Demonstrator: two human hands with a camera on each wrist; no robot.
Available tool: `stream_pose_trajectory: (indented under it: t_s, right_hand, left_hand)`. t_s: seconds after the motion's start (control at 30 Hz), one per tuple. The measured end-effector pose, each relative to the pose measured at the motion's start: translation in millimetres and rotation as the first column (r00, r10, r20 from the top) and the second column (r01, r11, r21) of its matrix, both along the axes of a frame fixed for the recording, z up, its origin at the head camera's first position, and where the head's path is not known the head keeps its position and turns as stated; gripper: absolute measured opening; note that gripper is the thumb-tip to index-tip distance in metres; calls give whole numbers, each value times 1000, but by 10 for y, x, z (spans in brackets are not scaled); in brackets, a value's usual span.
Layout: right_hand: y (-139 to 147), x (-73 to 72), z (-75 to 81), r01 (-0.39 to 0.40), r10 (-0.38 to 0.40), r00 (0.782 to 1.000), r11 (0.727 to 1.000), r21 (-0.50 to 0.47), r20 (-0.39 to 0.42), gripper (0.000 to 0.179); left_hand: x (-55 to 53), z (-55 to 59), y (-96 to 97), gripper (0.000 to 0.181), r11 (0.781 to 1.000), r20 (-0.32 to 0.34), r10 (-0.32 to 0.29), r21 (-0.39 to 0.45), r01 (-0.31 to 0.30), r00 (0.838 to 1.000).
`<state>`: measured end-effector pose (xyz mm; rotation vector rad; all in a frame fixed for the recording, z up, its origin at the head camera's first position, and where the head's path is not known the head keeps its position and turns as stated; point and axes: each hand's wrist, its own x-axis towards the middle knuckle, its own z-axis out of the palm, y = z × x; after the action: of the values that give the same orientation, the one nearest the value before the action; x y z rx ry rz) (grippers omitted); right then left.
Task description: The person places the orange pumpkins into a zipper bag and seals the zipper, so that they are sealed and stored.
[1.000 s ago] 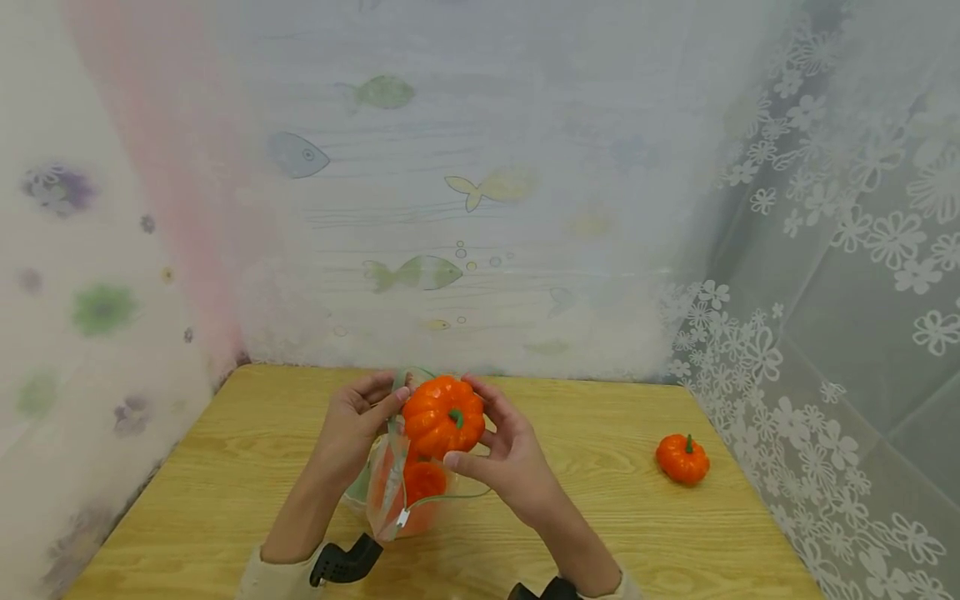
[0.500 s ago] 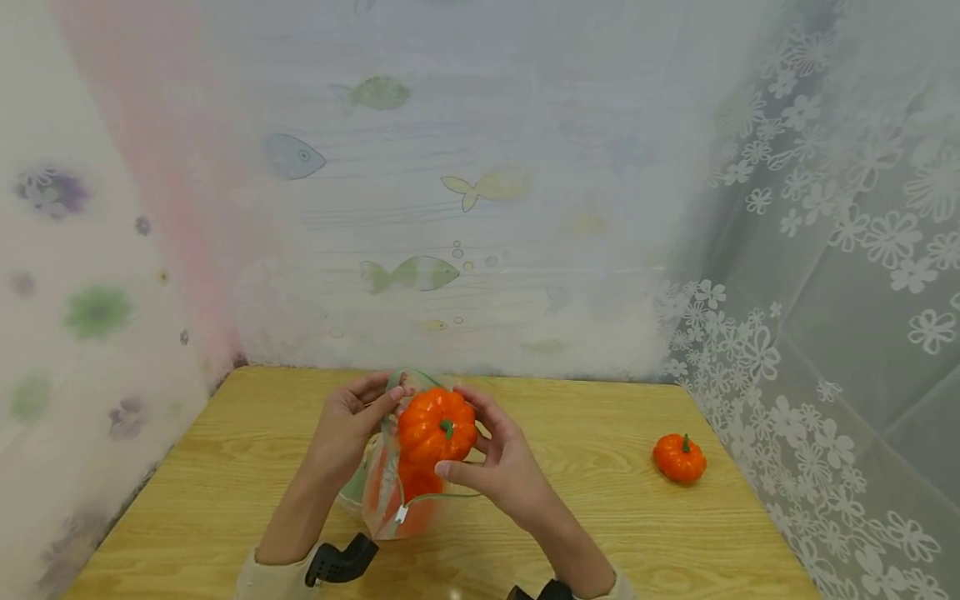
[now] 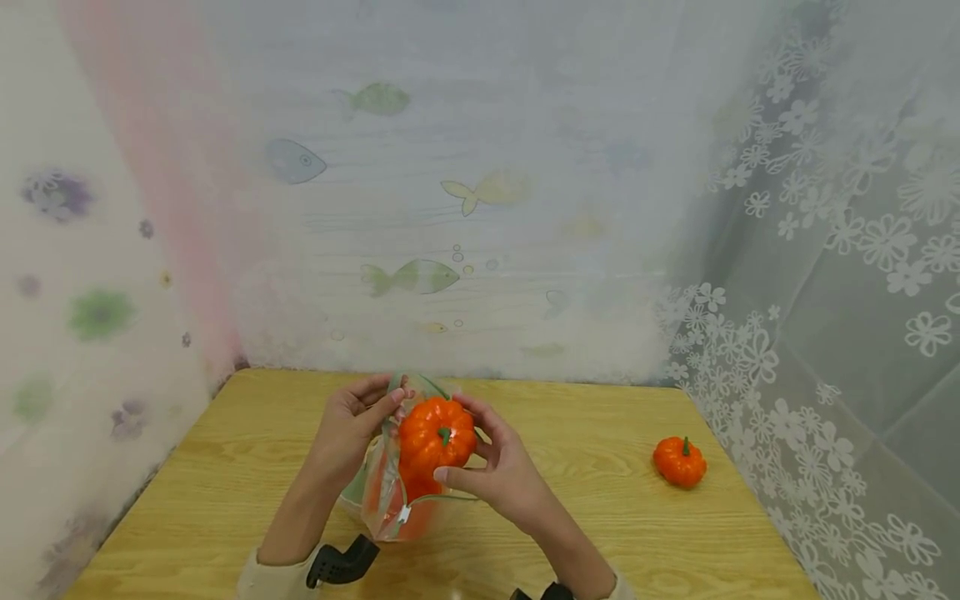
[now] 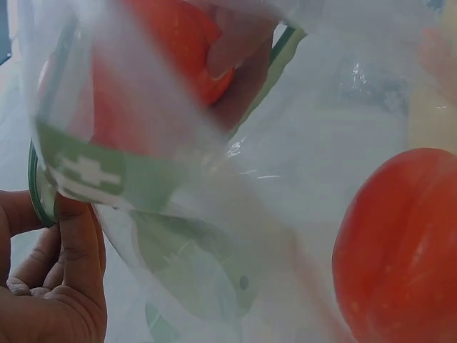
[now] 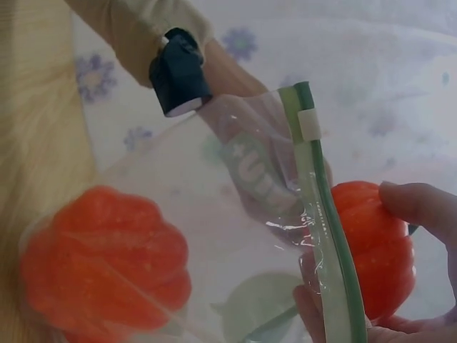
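My left hand (image 3: 347, 429) pinches the green-edged rim of a clear slider zip bag (image 3: 382, 492) between thumb and fingers. My right hand (image 3: 504, 462) grips an orange toy pumpkin (image 3: 437, 432) with a green stem, thumb in front and fingers behind. That pumpkin sits at the bag's mouth, partly inside the green zip edge (image 5: 332, 236). Another orange pumpkin (image 5: 107, 261) lies inside the bag, seen through the plastic in the right wrist view. A white slider (image 5: 310, 124) is on the zip. The lower bag contents are partly hidden in the head view.
A third orange pumpkin (image 3: 679, 462) with a green stem rests on the right side of the wooden table (image 3: 600, 533). Curtains with fish and flower prints (image 3: 480, 325) hang close behind and at both sides of the table.
My right hand has lowered the pumpkin slightly down and left, deeper into the bag's mouth. My left hand keeps its pinch on the rim. The pumpkin at the right stays on the table.
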<state>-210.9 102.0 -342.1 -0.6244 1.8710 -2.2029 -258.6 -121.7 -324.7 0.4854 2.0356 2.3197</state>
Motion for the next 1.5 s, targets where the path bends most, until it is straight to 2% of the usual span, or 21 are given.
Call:
stream_pose_trajectory:
  t_s: [0.2, 0.47, 0.73, 0.97, 1.1, 1.3, 1.5]
  right_hand:
    - [-3, -7, -20, -4, 4, 1000, 1000, 15, 4, 80]
    - [-53, -15, -16, 34, -35, 999, 998, 51, 9, 81]
    - [-92, -31, 7, 70, -67, 997, 991, 109, -32, 81]
    - [-109, -48, -4, 93, -90, 995, 987, 133, -32, 81]
    - [-114, -53, -10, 123, -117, 992, 979, 161, -46, 80]
    - [-119, -45, -6, 139, -125, 989, 972, 190, -83, 82]
    - [-121, -49, -8, 165, -125, 982, 937, 307, -144, 81]
  left_hand:
    - [21, 16, 8, 32, 1000, 16, 12, -12, -12, 1000]
    - [34, 25, 7, 28, 1000, 16, 18, -17, -18, 1000]
    - [43, 73, 3, 36, 998, 23, 54, -44, -53, 998]
    - [24, 52, -6, 28, 999, 6, 33, -31, -32, 999]
    - [14, 39, -7, 22, 1000, -4, 14, -18, -14, 1000]
    - [9, 35, 9, 26, 1000, -19, -4, -19, 3, 1000]
    - [12, 37, 32, 30, 1000, -11, -12, -21, 11, 1000]
